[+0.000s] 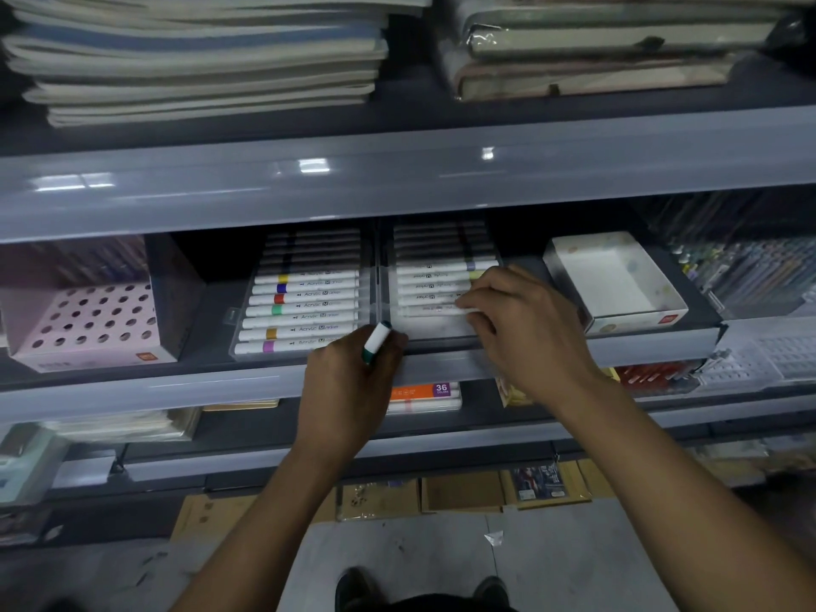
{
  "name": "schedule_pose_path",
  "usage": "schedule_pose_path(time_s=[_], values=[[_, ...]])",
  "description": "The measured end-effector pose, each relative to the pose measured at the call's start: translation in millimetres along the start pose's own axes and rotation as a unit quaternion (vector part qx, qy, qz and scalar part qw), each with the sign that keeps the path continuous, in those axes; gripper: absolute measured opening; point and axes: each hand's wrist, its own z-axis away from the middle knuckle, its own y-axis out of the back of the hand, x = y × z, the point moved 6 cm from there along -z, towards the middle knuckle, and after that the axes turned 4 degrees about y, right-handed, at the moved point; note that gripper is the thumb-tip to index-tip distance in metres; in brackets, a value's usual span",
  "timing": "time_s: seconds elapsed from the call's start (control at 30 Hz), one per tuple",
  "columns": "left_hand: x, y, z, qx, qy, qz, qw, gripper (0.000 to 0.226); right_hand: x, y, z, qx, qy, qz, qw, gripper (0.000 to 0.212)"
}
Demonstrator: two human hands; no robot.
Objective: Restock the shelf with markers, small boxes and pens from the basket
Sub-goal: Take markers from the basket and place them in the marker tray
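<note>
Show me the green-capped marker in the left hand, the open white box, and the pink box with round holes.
green-capped marker (376,342), head view, on its white barrel.
open white box (618,282), head view, on its bare inner floor.
pink box with holes (95,320), head view, on its perforated top face.

Dim, soft focus, glare on shelf edge, warped corners.
</note>
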Motion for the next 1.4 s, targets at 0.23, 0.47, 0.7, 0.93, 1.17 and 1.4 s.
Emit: schedule_pose_path(time_s=[0.23, 0.47, 0.7, 0.93, 1.17, 1.4], values=[[-4, -1, 1, 0.001, -0.005, -0.027, 1.000, 0.032, 0, -12, -4, -0.059, 0.001, 0.012, 0.998, 0.017], [-6, -2, 0, 0.003, -0.002, -0.017, 1.000, 0.035, -6, -16, -7, -0.124, -0.005, 0.085, 0.989, 0.019], [-3, -4, 1, -0.008, 0.015, -0.002, 1.000, 0.025, -13, -8, 2, -0.105, -0.007, 0.043, 0.993, 0.031], [8, -14, 3, -0.100, -0.023, -0.012, 0.995, 0.017, -46, -5, 8, -0.073, -0.073, -0.294, 0.950, 0.035], [8, -6, 3, -0.093, -0.037, -0.022, 0.995, 0.010, -17, -6, 13, -0.006, -0.151, -0.353, 0.923, 0.008], [8, 5, 1, -0.072, -0.012, 0.065, 0.995, 0.008, 20, 5, 25, 0.075, -0.270, -0.320, 0.905, 0.027]])
